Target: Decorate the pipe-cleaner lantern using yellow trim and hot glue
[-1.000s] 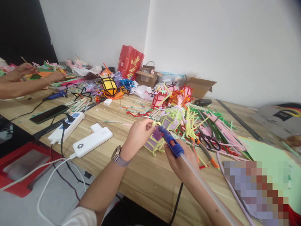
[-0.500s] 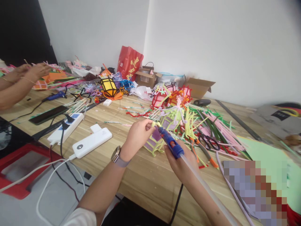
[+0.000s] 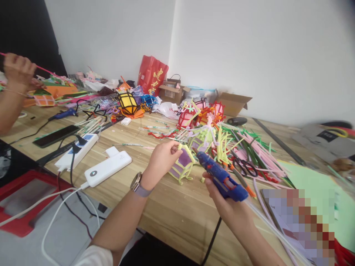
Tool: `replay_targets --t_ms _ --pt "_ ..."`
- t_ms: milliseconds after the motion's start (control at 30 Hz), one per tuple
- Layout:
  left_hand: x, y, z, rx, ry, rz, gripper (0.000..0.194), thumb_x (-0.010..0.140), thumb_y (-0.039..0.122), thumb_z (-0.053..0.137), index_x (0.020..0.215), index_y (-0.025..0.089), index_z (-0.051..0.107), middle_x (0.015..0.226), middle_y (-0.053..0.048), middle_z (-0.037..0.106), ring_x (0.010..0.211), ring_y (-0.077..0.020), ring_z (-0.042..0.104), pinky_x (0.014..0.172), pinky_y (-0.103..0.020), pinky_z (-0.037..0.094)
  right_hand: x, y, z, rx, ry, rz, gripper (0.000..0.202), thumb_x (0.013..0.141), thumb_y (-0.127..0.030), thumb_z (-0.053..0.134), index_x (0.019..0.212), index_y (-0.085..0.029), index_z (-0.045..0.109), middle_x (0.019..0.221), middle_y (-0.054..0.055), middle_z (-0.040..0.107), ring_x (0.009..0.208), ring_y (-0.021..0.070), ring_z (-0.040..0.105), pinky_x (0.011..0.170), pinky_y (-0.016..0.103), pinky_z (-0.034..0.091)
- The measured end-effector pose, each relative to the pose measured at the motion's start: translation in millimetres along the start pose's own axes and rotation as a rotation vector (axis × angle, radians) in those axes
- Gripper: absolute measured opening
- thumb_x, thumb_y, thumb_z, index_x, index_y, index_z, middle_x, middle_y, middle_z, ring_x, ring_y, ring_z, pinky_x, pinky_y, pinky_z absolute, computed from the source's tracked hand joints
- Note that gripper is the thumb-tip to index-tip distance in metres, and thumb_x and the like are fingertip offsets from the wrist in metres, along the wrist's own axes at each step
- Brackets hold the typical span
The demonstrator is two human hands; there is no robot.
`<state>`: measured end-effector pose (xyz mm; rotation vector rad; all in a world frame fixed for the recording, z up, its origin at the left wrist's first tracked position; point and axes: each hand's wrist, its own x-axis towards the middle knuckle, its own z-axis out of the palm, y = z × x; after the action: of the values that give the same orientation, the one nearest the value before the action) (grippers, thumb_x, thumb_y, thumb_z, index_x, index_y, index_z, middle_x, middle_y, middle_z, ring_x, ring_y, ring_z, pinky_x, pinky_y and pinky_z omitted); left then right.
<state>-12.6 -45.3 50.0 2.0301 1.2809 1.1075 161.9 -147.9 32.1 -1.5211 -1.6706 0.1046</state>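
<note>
My left hand (image 3: 166,155) pinches the top left edge of a small lantern (image 3: 184,164). The lantern has yellow-green pipe-cleaner edges and purple panels, and it rests tilted on the wooden table. My right hand (image 3: 233,210) is wrapped round a blue hot glue gun (image 3: 219,175), whose nozzle points up and left, just right of the lantern and apart from it. A long clear glue stick (image 3: 273,225) sticks out of the gun's back. By my right fingertips shows a small yellow-green bit (image 3: 203,180); whether they touch it I cannot tell.
Behind the lantern stands another purple and green one (image 3: 201,140) among loose pipe cleaners (image 3: 249,147). Scissors (image 3: 245,166) lie to the right. On the left are a white power bank (image 3: 108,168) and a power strip (image 3: 77,151). A co-worker's hand (image 3: 19,70) works at far left.
My right hand has drawn the glue gun right, away from the lantern's top edge. My left hand stays on the lantern. The co-worker's hand has moved left, with a pink strip now stretched out.
</note>
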Motion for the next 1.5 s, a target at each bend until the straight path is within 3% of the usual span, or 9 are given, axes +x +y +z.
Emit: replay_targets --t_ms 167,333,400,567,833,1000,1133,1333,1500 --pt "-1 0 -0.2 0.003 0.003 -0.001 0.014 0.078 0.018 0.057 0.088 0.017 0.067 0.076 -0.002 0.071 0.069 -0.0146 0.064 0.062 -0.023 0.045 10 -4 -3 0.259 0.012 0.266 0.034 0.077 -0.051 0.059 0.087 -0.020 0.069 0.053 0.000 0.060 0.043 0.0147 0.053 0.044 0.027 0.045" --pt "-1 -1 -0.2 -0.006 0.022 0.012 0.013 0.077 0.018 0.059 0.087 0.018 0.067 0.077 -0.002 0.071 0.069 -0.0144 0.064 0.063 -0.023 0.046 0 12 -11 0.762 -0.032 0.599 0.042 0.066 -0.052 0.073 0.091 -0.019 0.065 0.086 0.006 0.067 0.047 0.0099 0.051 0.041 0.024 0.040" --pt "0 -2 0.0 0.000 0.023 0.012 0.014 0.077 0.018 0.060 0.090 0.018 0.067 0.077 -0.002 0.071 0.070 -0.0146 0.064 0.064 -0.024 0.046 -15 24 -18 0.862 -0.112 0.734 0.041 0.063 -0.048 0.078 0.089 -0.019 0.066 0.078 0.003 0.065 0.052 0.0100 0.052 0.043 0.022 0.041" --pt "0 -1 0.5 0.010 0.006 -0.005 0.023 0.077 0.019 0.063 0.099 0.018 0.067 0.080 -0.002 0.072 0.073 -0.0154 0.065 0.067 -0.025 0.048 -52 58 -30 0.850 -0.378 1.054 0.036 0.065 -0.047 0.078 0.078 -0.016 0.065 0.062 0.001 0.063 0.049 0.0088 0.054 0.047 0.019 0.044" --pt "-1 2 -0.7 0.028 0.000 -0.013 0.028 0.077 0.018 0.063 0.105 0.018 0.065 0.081 -0.002 0.071 0.074 -0.0159 0.065 0.068 -0.025 0.049 -48 84 -33 0.786 -0.692 1.115 0.032 0.070 -0.041 0.076 0.074 -0.012 0.062 0.068 0.008 0.070 0.053 0.0102 0.064 0.055 0.019 0.050" --pt "-1 3 -1.7 0.028 -0.002 -0.010 0.029 0.077 0.018 0.063 0.105 0.018 0.065 0.081 -0.002 0.071 0.073 -0.0154 0.065 0.068 -0.025 0.048 -43 87 -40 0.330 -0.796 0.923 0.046 0.072 -0.060 0.064 0.060 -0.016 0.057 0.054 0.005 0.065 0.046 0.0133 0.061 0.045 0.021 0.044" --pt "-1 3 -1.3 0.034 0.002 -0.016 0.028 0.077 0.018 0.064 0.104 0.018 0.065 0.079 -0.002 0.070 0.072 -0.0151 0.064 0.068 -0.025 0.048 -17 72 -53 -0.313 -0.595 0.350 0.045 0.077 -0.057 0.057 0.052 -0.020 0.061 0.048 0.004 0.062 0.044 0.0171 0.057 0.041 0.024 0.034" --pt "0 2 0.5 0.002 0.016 -0.023 0.028 0.076 0.016 0.064 0.104 0.018 0.062 0.078 0.000 0.069 0.071 -0.0137 0.064 0.068 -0.024 0.048 45 16 -19 -0.269 -0.156 -0.122 0.023 0.085 -0.037 0.053 0.088 -0.019 0.067 0.080 0.006 0.069 0.069 0.0188 0.063 0.062 0.028 0.045" --pt "0 2 0.9 -0.027 0.010 -0.031 0.023 0.075 0.014 0.064 0.098 0.018 0.059 0.077 0.000 0.069 0.071 -0.0137 0.065 0.066 -0.023 0.049 78 -6 26 -0.188 -0.173 -0.141 0.017 0.079 -0.026 0.062 0.093 -0.016 0.065 0.084 0.005 0.070 0.068 0.0164 0.061 0.064 0.027 0.044"
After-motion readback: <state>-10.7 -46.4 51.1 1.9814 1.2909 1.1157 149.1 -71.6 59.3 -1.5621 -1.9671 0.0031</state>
